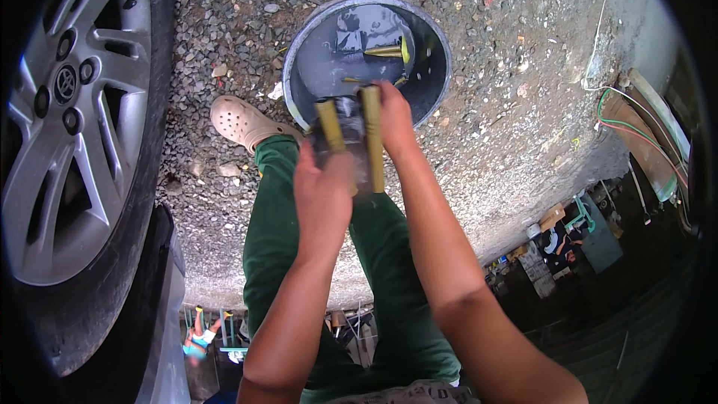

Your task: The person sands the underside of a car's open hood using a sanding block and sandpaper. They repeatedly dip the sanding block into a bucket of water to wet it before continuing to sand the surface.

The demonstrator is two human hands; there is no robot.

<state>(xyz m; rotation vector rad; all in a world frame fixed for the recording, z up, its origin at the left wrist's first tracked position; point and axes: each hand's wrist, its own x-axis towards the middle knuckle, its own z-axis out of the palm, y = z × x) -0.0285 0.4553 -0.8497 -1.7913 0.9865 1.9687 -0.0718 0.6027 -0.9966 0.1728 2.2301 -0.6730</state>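
Observation:
My left hand [325, 191], partly blurred, grips the left side of a dark, wet, shiny flat piece edged with two olive-yellow strips [375, 151]. On its far right corner, the fingers of my right hand [394, 120] are closed round the right strip. Motion smears the piece, so its exact kind cannot be made out. It is held over my legs, just at the near rim of a round dark bucket [443, 45]. Greyish water [321, 56] fills part of the bucket. A yellow and brown piece [387, 51] and smaller scraps lie in that water.
Close on the left stands a car wheel [67, 82] with silver spokes. My beige clog [243, 123] rests on gravel [224, 45] beside the bucket. Boards and cables [651, 131] lean by the wall at right. Another person [198, 340] appears at the lower left.

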